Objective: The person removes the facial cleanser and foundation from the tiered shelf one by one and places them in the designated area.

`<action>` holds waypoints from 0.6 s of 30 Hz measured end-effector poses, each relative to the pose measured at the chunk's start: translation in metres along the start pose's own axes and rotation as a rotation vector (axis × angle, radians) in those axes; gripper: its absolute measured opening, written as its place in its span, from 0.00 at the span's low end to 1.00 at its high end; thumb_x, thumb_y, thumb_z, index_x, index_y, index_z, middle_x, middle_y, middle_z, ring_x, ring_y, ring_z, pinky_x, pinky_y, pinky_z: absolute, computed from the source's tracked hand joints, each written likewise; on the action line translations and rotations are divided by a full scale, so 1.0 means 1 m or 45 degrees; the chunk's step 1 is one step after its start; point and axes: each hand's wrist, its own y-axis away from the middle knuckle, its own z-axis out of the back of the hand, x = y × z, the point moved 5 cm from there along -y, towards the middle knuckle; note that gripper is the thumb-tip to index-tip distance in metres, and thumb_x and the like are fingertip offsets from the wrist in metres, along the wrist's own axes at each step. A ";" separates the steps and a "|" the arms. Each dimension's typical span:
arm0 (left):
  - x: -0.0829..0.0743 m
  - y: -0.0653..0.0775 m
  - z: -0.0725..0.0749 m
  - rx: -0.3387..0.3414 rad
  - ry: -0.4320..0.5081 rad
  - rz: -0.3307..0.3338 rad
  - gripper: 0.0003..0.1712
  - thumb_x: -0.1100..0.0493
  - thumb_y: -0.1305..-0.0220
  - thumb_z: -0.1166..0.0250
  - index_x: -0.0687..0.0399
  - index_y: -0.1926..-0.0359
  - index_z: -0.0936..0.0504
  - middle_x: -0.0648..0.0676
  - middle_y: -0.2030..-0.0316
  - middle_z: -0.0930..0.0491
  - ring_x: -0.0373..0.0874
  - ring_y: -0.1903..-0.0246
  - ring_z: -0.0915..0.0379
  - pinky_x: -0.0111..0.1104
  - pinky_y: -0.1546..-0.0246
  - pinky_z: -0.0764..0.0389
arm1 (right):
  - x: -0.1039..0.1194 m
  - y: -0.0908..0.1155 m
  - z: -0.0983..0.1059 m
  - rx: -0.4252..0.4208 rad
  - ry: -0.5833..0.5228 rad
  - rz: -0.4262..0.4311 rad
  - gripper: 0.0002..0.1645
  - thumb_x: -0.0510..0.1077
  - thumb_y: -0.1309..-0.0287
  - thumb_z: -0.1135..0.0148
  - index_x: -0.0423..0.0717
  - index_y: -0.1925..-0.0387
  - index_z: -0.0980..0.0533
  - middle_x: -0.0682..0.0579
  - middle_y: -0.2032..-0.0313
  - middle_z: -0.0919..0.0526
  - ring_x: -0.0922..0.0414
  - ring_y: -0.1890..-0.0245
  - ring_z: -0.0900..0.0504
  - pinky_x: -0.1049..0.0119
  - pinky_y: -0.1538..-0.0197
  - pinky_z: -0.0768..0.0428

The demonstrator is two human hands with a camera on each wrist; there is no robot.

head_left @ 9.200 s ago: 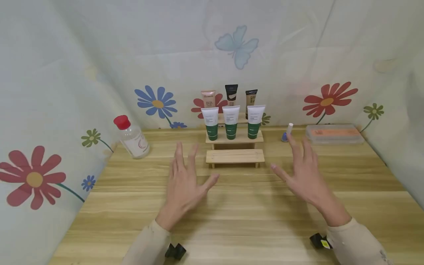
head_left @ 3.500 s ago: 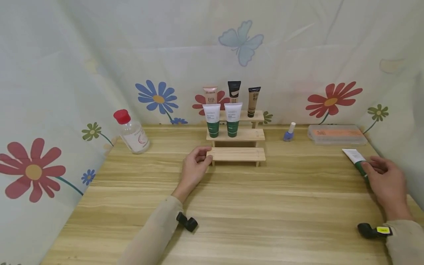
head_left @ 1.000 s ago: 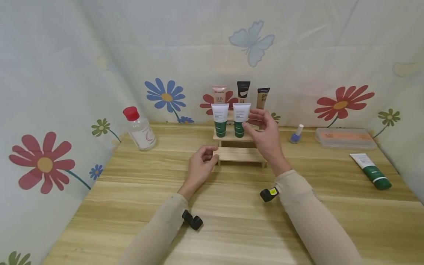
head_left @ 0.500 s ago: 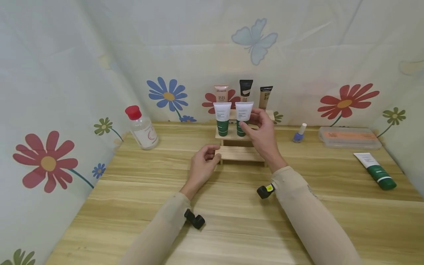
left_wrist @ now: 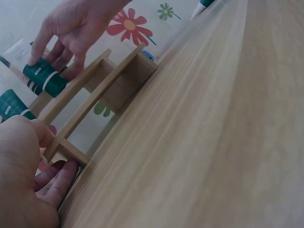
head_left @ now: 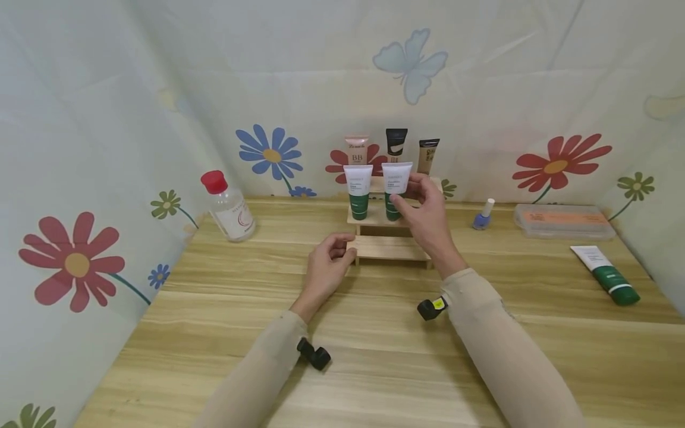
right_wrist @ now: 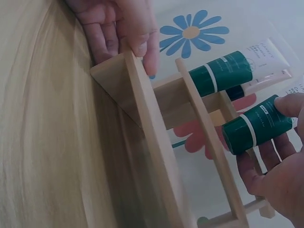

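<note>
A stepped wooden display stand (head_left: pixel 390 248) stands near the back of the table. My left hand (head_left: pixel 327 261) grips the left end of its lowest step, thumb above and fingers partly under it in the wrist views. My right hand (head_left: pixel 428 217) pinches a white-and-green squeeze tube (head_left: pixel 396 180) between thumb and fingers at the middle step; in the right wrist view the green cap (right_wrist: pixel 256 124) looks apart from the wood. A matching tube (head_left: pixel 358 187) stands upright to its left. Another such tube (head_left: pixel 607 276) lies on the table at right.
Pink (head_left: pixel 357 150), black (head_left: pixel 396 142) and gold (head_left: pixel 428 156) tubes stand on the top step. A red-capped clear bottle (head_left: pixel 230 214) is at left. Blue nail polish (head_left: pixel 483 220) and a clear plastic case (head_left: pixel 564 222) sit at back right, before a flowered curtain (head_left: pixel 299 77).
One tube has gone from the middle step to the table's right side. My right hand has since taken hold of a second, now shifted slightly upward. My left hand keeps gripping the stand.
</note>
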 end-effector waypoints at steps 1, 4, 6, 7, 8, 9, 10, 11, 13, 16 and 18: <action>0.000 0.000 0.000 0.000 0.003 0.001 0.15 0.57 0.23 0.29 0.45 0.39 0.10 0.52 0.49 0.12 0.46 0.50 0.13 0.34 0.49 0.11 | 0.002 0.001 0.002 -0.006 -0.013 0.010 0.27 0.37 0.25 0.28 0.37 0.31 0.25 0.41 0.40 0.17 0.50 0.42 0.18 0.62 0.39 0.16; 0.000 0.001 0.000 -0.004 0.008 0.000 0.15 0.57 0.23 0.29 0.45 0.39 0.10 0.52 0.49 0.12 0.46 0.50 0.13 0.34 0.49 0.11 | 0.009 0.002 0.010 -0.030 -0.005 0.024 0.27 0.37 0.25 0.28 0.37 0.30 0.25 0.41 0.40 0.18 0.52 0.43 0.19 0.63 0.40 0.18; 0.000 0.001 0.001 -0.006 0.013 0.001 0.15 0.57 0.23 0.29 0.45 0.40 0.10 0.52 0.49 0.12 0.46 0.50 0.13 0.33 0.50 0.11 | 0.013 0.003 0.017 -0.046 -0.005 0.030 0.27 0.37 0.24 0.29 0.37 0.30 0.25 0.42 0.40 0.17 0.53 0.43 0.19 0.62 0.39 0.19; 0.000 0.001 0.001 -0.006 0.016 0.001 0.15 0.57 0.23 0.29 0.45 0.40 0.10 0.52 0.49 0.12 0.46 0.50 0.13 0.34 0.50 0.11 | 0.015 0.003 0.021 -0.052 -0.002 0.034 0.27 0.37 0.24 0.29 0.37 0.29 0.26 0.42 0.40 0.17 0.53 0.43 0.19 0.62 0.39 0.19; 0.000 0.001 0.001 -0.005 0.017 0.001 0.15 0.57 0.23 0.28 0.45 0.40 0.10 0.52 0.49 0.12 0.46 0.50 0.13 0.34 0.50 0.11 | 0.018 0.004 0.026 -0.059 0.004 0.033 0.28 0.37 0.24 0.29 0.37 0.29 0.26 0.42 0.40 0.17 0.53 0.43 0.19 0.61 0.38 0.19; 0.001 0.001 0.001 -0.004 0.015 0.001 0.15 0.57 0.24 0.28 0.44 0.40 0.10 0.52 0.49 0.13 0.46 0.50 0.13 0.34 0.50 0.11 | 0.020 0.004 0.030 -0.063 0.008 0.034 0.28 0.37 0.24 0.29 0.37 0.29 0.26 0.43 0.39 0.17 0.54 0.43 0.19 0.60 0.36 0.19; 0.001 0.001 0.001 -0.004 0.013 0.001 0.14 0.57 0.23 0.28 0.44 0.40 0.10 0.52 0.49 0.13 0.46 0.50 0.13 0.34 0.50 0.11 | 0.022 0.005 0.035 -0.069 0.021 0.036 0.28 0.38 0.24 0.29 0.38 0.29 0.26 0.44 0.40 0.17 0.55 0.43 0.19 0.60 0.36 0.19; 0.001 0.001 0.001 -0.003 0.011 0.001 0.14 0.57 0.23 0.28 0.44 0.40 0.10 0.52 0.49 0.13 0.46 0.50 0.13 0.34 0.50 0.11 | 0.024 0.006 0.041 -0.072 0.019 0.044 0.28 0.38 0.24 0.29 0.37 0.29 0.26 0.44 0.40 0.17 0.54 0.43 0.19 0.61 0.36 0.19; 0.001 0.001 0.001 -0.004 0.007 0.000 0.14 0.57 0.23 0.28 0.44 0.40 0.10 0.52 0.49 0.13 0.46 0.50 0.13 0.35 0.50 0.11 | 0.028 0.009 0.052 -0.085 0.047 0.071 0.28 0.38 0.24 0.29 0.38 0.29 0.26 0.45 0.40 0.17 0.55 0.43 0.18 0.64 0.39 0.18; 0.000 0.001 0.000 -0.003 0.004 -0.001 0.14 0.57 0.23 0.28 0.44 0.40 0.10 0.52 0.49 0.13 0.47 0.50 0.14 0.36 0.49 0.11 | 0.031 0.014 0.072 -0.122 0.094 0.117 0.27 0.38 0.24 0.29 0.39 0.29 0.25 0.48 0.41 0.16 0.56 0.43 0.18 0.70 0.44 0.17; 0.000 0.001 -0.001 0.002 0.006 -0.001 0.15 0.57 0.23 0.28 0.44 0.39 0.11 0.52 0.49 0.13 0.47 0.50 0.14 0.36 0.49 0.11 | 0.033 0.017 0.087 -0.154 0.120 0.145 0.27 0.38 0.24 0.29 0.41 0.29 0.24 0.50 0.41 0.16 0.57 0.43 0.18 0.73 0.46 0.16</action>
